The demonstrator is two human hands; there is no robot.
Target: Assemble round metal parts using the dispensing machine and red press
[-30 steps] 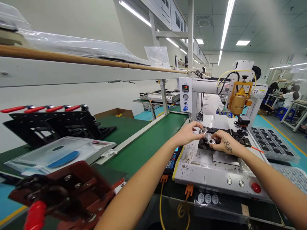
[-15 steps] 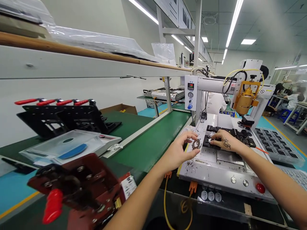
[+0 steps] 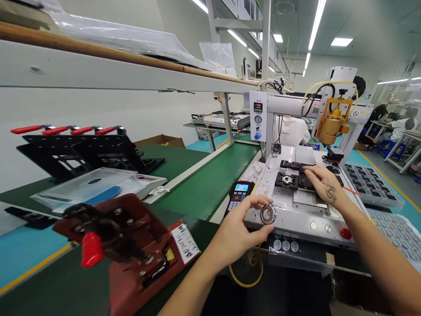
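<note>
Between the thumb and fingers of my left hand (image 3: 245, 228) is a round metal watch case (image 3: 268, 214), held up by its edges in front of the machine bed. My right hand (image 3: 324, 182) is over the black fixture blocks (image 3: 304, 183) on the bed, thumb and forefinger close together. What lies under those fingertips is hidden. Just left of that hand, a round silver part (image 3: 287, 179) sits in a black fixture (image 3: 279, 181).
A white bench machine (image 3: 289, 105) with a gold cylinder head (image 3: 330, 127) stands over the bed. Left are a handheld keypad (image 3: 238, 197), a green belt (image 3: 207, 184) and a red-handled brown press (image 3: 131, 254). Trays of parts (image 3: 371, 184) lie right.
My right hand has moved right from the left fixture, where the silver part now shows. My left hand has come lower and nearer with the watch case. The view has shifted, revealing the keypad.
</note>
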